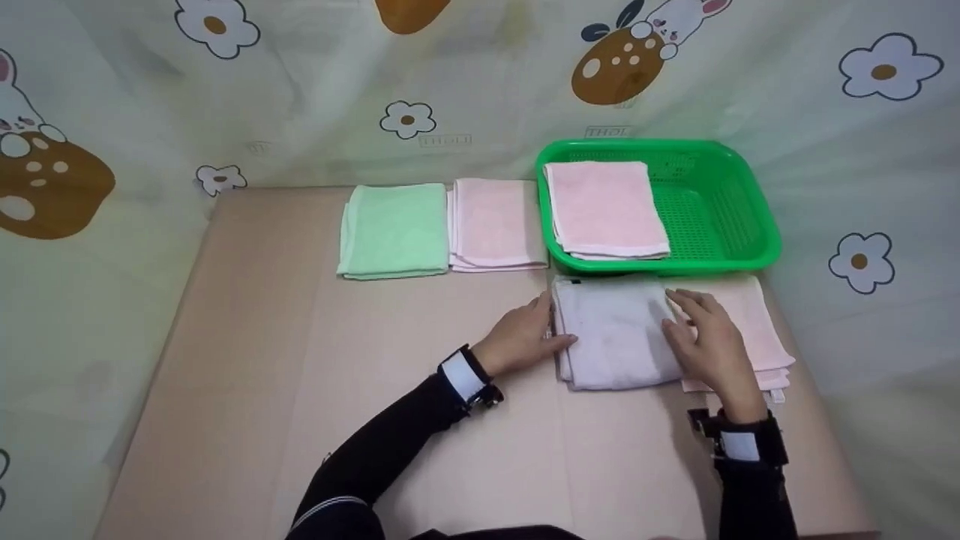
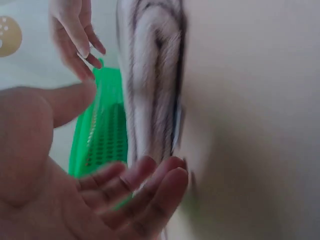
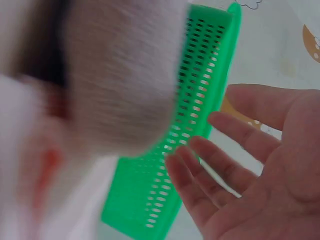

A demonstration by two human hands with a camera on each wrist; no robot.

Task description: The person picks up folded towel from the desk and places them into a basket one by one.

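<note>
A folded white towel [image 1: 619,334] lies in front of the green basket, overlapping a folded pink towel [image 1: 757,322] on its right. My left hand [image 1: 521,337] is at the white towel's left side, fingers loosely extended and thumb by its edge. In the left wrist view, the thumb and fingers stand apart, with the folded layers of the towel [image 2: 150,85] beyond them. At the opposite side is my right hand [image 1: 709,341], its fingers relaxed near the towel's right edge. The right wrist view shows that hand [image 3: 265,190] with spread fingers, beside the blurred towel [image 3: 120,75].
The green basket [image 1: 720,262] stands at the back right against the patterned curtain [image 1: 315,90], with a folded pink towel [image 1: 607,210] in its left part. Left of it on the table [image 1: 435,450] lie another pink towel [image 1: 499,225] and a light green one [image 1: 397,232], side by side.
</note>
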